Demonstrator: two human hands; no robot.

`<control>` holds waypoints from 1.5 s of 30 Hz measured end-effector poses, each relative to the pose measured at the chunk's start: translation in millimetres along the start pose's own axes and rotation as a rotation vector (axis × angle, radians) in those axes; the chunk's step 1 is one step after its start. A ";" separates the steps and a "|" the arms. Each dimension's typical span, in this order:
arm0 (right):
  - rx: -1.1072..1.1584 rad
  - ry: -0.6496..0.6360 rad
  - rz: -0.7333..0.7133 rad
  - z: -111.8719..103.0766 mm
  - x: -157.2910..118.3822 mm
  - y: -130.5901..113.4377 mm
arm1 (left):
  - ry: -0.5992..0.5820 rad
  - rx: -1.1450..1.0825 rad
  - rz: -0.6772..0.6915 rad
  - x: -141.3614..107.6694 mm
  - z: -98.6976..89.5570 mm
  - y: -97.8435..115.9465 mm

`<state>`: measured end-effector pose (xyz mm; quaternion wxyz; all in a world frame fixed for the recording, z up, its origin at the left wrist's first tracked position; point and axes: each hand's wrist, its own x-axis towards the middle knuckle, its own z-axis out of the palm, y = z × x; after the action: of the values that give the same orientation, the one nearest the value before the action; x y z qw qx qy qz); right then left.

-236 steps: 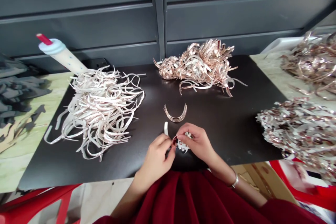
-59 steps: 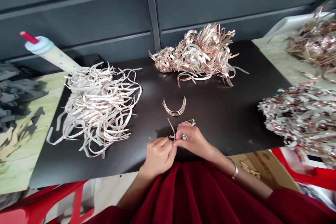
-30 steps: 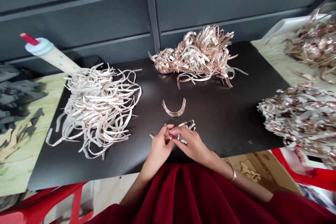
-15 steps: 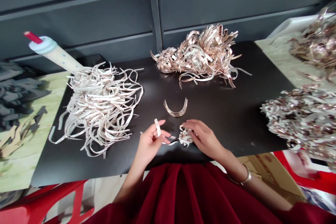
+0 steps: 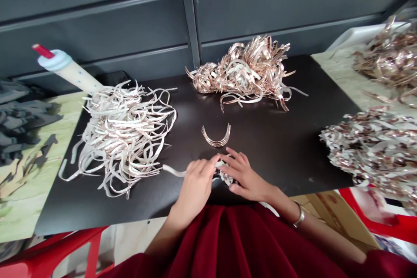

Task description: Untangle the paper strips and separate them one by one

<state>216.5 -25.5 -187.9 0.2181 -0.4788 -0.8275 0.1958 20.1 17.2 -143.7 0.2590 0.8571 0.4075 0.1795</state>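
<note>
1. Here we are at the black tabletop [image 5: 276, 160], and the left hand [image 5: 195, 189] sits curled, fingers close together, right over a pale curved strip [image 5: 173, 170] that snakes out from under it to the left. Is it pinching that strip? From up here I can't tell.
2. The right hand [image 5: 247, 178] comes in with its fingers [image 5: 236, 166] fanned wide, resting on a small crumpled clump of glinting strips [image 5: 225, 174], right beside the left hand's fingertips.
3. Just above the hands, a neat nested stack of U-shaped metallic strips [image 5: 216, 137] lies on its own, smooth and evenly curved.
4. To the left, a big loose tangle of silvery-white ribbons [image 5: 124, 139], thin and springy-looking, with a white tube with a red tip [image 5: 67, 71] leaning in behind it.
5. Straight ahead, a rose-gold heap of curled strips [image 5: 243, 76], shiny and kinked, sits against the dark grey panel wall [image 5: 97, 8].
6. On the right, a dense speckled mound of strips [image 5: 371, 152] sits beside a coppery pile on a white tray [image 5: 361, 34].
7. A bangle [image 5: 299, 216] circles the right wrist, above a dark red pleated garment [image 5: 228, 243].
</note>
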 end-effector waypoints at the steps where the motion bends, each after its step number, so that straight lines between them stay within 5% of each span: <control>1: 0.041 0.097 0.034 -2.8 3.7 -1.6 | 0.001 0.103 0.041 -0.2 0.4 1.0; 4: 0.101 0.367 0.138 -11.3 14.2 -3.2 | 0.007 0.266 0.111 -0.3 -0.2 3.0; 6: 0.102 0.427 0.145 -12.7 17.1 -1.1 | 0.018 0.285 0.121 -0.1 -1.4 3.3; 14: -0.162 -0.011 0.044 13.1 -10.5 17.4 | 0.015 0.252 0.073 1.7 0.1 -2.4; 17: -0.152 -0.082 0.019 8.4 -17.6 18.2 | 0.007 0.258 0.073 1.8 3.0 -2.4; 23: 0.160 0.447 0.169 -10.6 -1.6 -5.2 | 0.008 0.311 0.115 2.3 5.2 1.2; 28: 0.398 0.457 0.256 -9.7 19.8 -26.9 | 0.008 0.326 0.122 4.1 5.3 3.6; 30: 0.478 0.458 0.340 -8.8 25.0 -29.1 | 0.111 0.290 0.143 1.9 8.0 5.5; 33: 0.653 0.466 0.471 -11.6 29.3 -29.0 | 0.287 0.164 0.332 -6.2 17.1 8.1; 35: 0.786 0.470 0.537 -15.1 30.9 -29.1 | 0.253 -0.018 0.448 -11.2 24.9 7.4; 37: 0.893 0.456 0.558 -18.0 32.1 -30.1 | 0.158 -0.273 0.336 -12.6 30.6 3.6; 41: 0.859 0.365 0.434 -20.1 34.9 -33.6 | 0.092 -0.681 -0.108 -3.5 25.3 -5.4; 45: 0.640 0.315 0.256 -22.3 37.2 -37.7 | 0.045 -0.627 -0.209 6.0 7.6 -1.6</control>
<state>185.5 -7.8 -142.8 0.4549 -0.5101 -0.6144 0.3941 26.7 20.6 -150.1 0.5182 0.6852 0.4235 0.2875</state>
